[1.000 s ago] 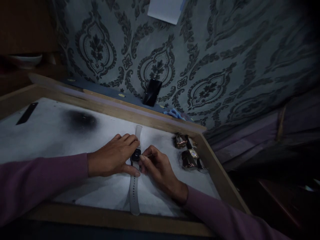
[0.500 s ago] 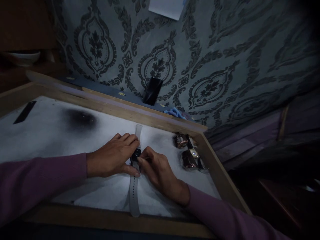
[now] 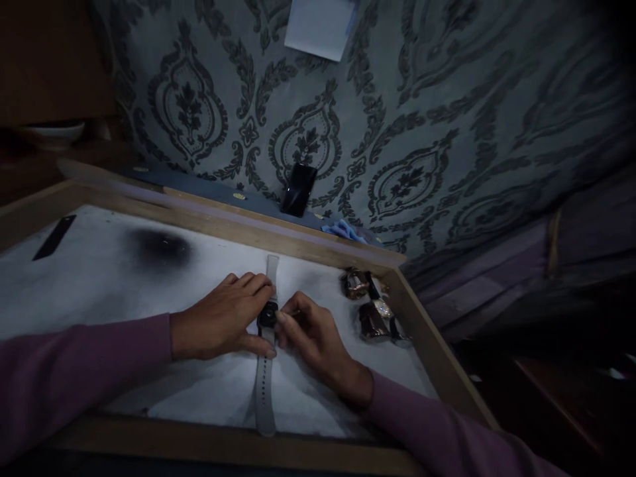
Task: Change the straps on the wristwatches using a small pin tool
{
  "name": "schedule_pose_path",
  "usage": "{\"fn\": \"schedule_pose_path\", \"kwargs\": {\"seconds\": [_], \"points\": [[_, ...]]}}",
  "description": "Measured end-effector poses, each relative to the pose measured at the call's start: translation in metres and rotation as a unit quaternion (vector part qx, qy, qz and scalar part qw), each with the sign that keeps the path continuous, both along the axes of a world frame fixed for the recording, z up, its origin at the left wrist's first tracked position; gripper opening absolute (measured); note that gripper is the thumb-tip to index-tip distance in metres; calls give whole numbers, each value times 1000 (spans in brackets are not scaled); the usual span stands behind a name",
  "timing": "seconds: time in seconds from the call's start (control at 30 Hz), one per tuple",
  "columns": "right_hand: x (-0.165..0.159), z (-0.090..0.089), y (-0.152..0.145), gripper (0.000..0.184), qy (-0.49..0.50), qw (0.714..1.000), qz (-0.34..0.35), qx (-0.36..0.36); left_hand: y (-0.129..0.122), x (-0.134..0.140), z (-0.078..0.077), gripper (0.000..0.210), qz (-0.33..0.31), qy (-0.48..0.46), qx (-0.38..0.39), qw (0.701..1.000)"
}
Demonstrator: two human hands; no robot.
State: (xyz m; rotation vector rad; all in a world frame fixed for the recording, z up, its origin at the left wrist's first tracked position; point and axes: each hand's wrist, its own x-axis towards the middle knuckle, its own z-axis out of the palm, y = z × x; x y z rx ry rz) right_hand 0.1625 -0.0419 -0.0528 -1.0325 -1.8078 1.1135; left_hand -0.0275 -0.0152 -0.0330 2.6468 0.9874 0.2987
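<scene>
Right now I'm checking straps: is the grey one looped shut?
No: the grey strap extends opposite ways from the watch, ends apart.

Tally, one wooden-edged tray (image 3: pixel 430 331) and surroundings:
Hands, two: one left hand (image 3: pixel 221 321), one right hand (image 3: pixel 320 341). Sleeves, two: one left sleeve (image 3: pixel 99 351), one right sleeve (image 3: pixel 422 414). Watches, at least two: one pale-strapped watch (image 3: pixel 268 315), one watch with a bright dial (image 3: pixel 381 308). Shiny brown lumps, two: one farther lump (image 3: pixel 354 285), one nearer lump (image 3: pixel 372 322); overlap and gloom make that corner's full count uncertain. Singles: one phone (image 3: pixel 299 190), one blue cloth (image 3: pixel 342 230), one paper sheet (image 3: pixel 318 30), one dark strip (image 3: pixel 54 237), one dark patch (image 3: pixel 158 248), one bowl (image 3: pixel 57 134).
</scene>
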Motion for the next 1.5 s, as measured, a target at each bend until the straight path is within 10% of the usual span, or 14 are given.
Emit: {"fn": "schedule_pose_path", "kwargs": {"seconds": [0.5, 0.8, 1.27, 1.5], "points": [[-2, 12, 19, 32, 145, 984, -32, -103, 3, -4, -1, 58, 1, -36, -31, 999], [-42, 13, 61, 31, 387, 898, -86, -190, 3, -7, 1, 55, -50, -58, -34, 997], [-46, -13, 74, 36, 366, 908, -67, -194, -18, -7, 18, 20, -93, 41, 115, 988], [-52, -20, 74, 39, 306, 934, -91, -158, -27, -9, 28, 31, -147, 72, 69, 984]]}}
